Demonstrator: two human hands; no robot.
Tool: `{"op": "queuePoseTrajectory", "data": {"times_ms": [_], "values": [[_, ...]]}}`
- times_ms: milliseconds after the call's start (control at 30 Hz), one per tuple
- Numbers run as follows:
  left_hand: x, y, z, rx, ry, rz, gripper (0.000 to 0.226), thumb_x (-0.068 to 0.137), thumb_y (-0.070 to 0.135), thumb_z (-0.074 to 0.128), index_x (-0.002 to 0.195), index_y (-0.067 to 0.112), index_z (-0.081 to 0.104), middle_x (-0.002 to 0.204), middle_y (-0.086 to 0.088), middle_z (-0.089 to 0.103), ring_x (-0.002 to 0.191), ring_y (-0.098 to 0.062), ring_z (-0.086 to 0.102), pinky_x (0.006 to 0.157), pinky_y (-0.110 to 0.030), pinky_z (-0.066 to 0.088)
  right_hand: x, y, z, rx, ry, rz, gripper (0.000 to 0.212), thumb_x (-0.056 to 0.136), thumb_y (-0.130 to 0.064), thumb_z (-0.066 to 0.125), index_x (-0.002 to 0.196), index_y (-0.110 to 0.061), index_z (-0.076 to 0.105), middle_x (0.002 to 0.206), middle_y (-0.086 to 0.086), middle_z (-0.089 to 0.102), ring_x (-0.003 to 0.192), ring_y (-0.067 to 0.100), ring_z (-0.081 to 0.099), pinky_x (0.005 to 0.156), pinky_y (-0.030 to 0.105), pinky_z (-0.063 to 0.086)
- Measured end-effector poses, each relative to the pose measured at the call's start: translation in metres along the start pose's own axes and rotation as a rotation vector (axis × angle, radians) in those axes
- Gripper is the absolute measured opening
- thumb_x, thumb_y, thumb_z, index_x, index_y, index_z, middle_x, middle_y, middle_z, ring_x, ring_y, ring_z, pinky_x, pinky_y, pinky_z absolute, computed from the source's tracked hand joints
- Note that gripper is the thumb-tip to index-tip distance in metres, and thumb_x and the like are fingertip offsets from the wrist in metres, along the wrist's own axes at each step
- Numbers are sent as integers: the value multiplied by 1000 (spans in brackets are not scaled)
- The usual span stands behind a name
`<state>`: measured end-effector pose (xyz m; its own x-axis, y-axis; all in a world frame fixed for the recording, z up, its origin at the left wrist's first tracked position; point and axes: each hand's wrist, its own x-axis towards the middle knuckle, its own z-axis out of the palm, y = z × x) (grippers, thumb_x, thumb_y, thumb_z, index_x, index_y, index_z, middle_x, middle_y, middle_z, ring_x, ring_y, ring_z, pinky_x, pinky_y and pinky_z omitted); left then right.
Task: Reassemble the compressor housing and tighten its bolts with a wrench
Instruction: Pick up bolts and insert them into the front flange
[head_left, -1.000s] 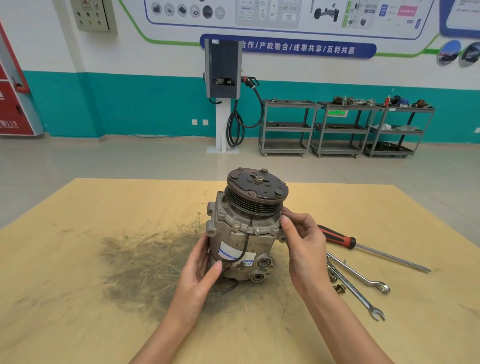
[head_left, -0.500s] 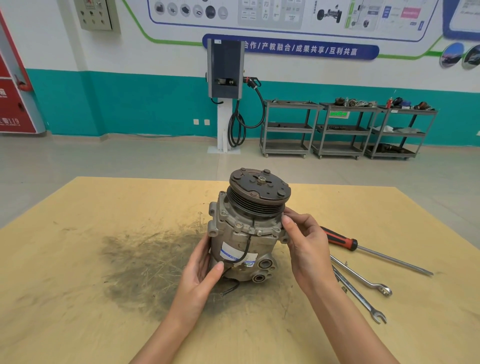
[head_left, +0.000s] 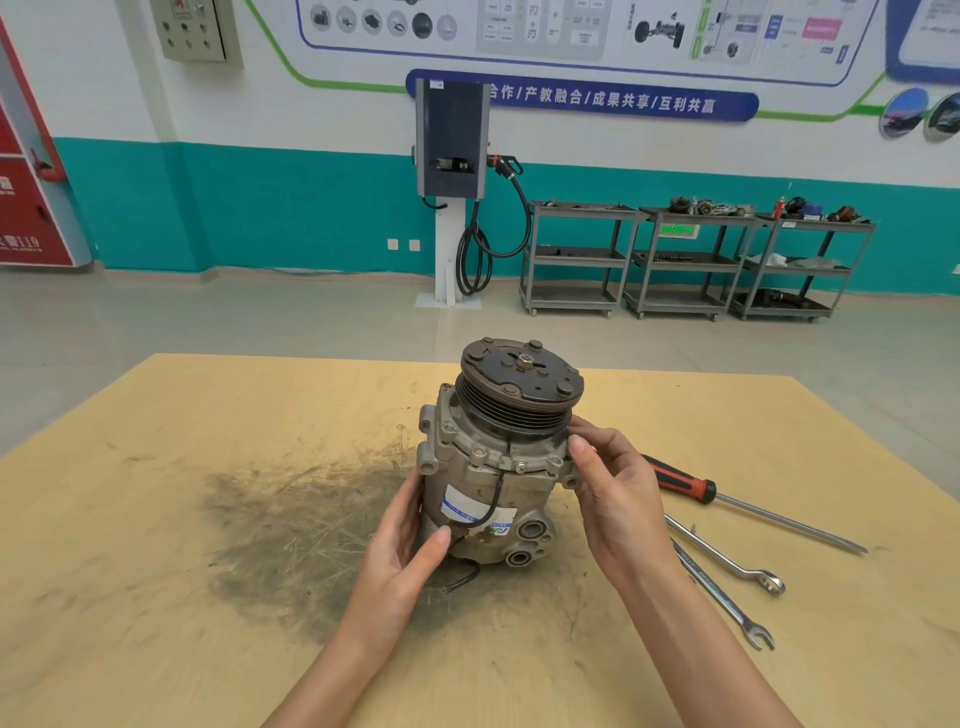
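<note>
Nearest the camera, the left hand (head_left: 402, 556) has its grip wrapped round the lower left side of the compressor (head_left: 493, 467), thumb across the front by the label. The right hand (head_left: 613, 499) pinches at the flange on the right edge, fingers curled; can't tell if there's a bolt in there. Compressor stands upright mid-frame on the desk (head_left: 156, 597), pulley up, next to a dark grease patch (head_left: 291, 530). Right of it lie two wrenches (head_left: 727, 587) and a red-handled screwdriver (head_left: 727, 499). Further back, carts (head_left: 691, 260) along the wall.
</note>
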<state>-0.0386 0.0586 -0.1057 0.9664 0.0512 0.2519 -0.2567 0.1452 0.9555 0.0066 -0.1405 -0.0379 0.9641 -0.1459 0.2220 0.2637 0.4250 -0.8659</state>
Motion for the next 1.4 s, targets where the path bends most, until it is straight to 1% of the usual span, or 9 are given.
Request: {"op": "queuePoseTrajectory", "data": {"times_ms": [100,367,633,767,967,1133,1233,1300,1400], "values": [[0,0,1,2,-6,-5,61,86,22,75,137,34,43,142,25,50,131,12,47,100,-7,41,1,2,1,3,39,10,5,86,-4,62,91,-5,63,114,9,69,103,19,66,84,31,50],[0,2,1,0,-22,-8,66,81,19,65,140,35,39,141,28,48,129,16,46,97,-4,41,-4,1,-4,-15,-40,7,24,79,-19,65,100,-10,69,119,13,67,105,21,63,87,35,49],[-1,4,1,11,-20,-8,65,79,18,66,136,36,40,140,26,46,123,21,48,92,-2,41,0,2,-3,6,-20,6,17,75,-14,65,91,-8,67,113,10,69,101,20,64,87,35,48],[-2,3,2,16,-25,0,69,79,17,66,140,32,39,139,27,47,123,19,49,92,-2,42,1,2,-1,20,-4,15,9,86,0,59,89,-7,65,107,5,72,96,17,66,84,33,50],[-3,1,5,17,-21,8,71,78,13,65,140,32,37,144,22,46,126,16,49,95,-4,42,-1,-1,-6,-65,-41,23,12,88,-3,60,95,-8,68,117,10,69,108,20,64,87,33,50],[-2,1,6,33,-36,1,75,79,15,68,143,32,33,148,23,42,129,17,45,98,-3,39,3,-27,-34,-357,-132,1,27,82,-26,67,107,-15,70,113,-1,72,113,16,63,94,34,49],[-2,0,5,50,-52,2,83,83,17,77,151,26,29,153,20,37,136,14,39,105,-5,35,7,-40,-68,-804,-53,-92,9,89,-17,68,95,-23,71,94,-10,74,93,2,66,84,19,48],[-1,-1,5,59,-61,10,83,79,19,68,152,25,30,154,19,38,138,12,38,106,-5,35,6,-43,-92,-1162,-5,-112,14,89,-14,68,84,-27,68,82,-16,69,79,-3,61,69,8,40],[-1,-3,3,42,-57,6,79,77,19,67,148,29,33,154,19,38,137,13,39,103,-4,36,1,-42,-117,-1429,-34,-33,18,88,-15,68,78,-30,63,82,-11,64,74,1,54,62,18,35]]}}
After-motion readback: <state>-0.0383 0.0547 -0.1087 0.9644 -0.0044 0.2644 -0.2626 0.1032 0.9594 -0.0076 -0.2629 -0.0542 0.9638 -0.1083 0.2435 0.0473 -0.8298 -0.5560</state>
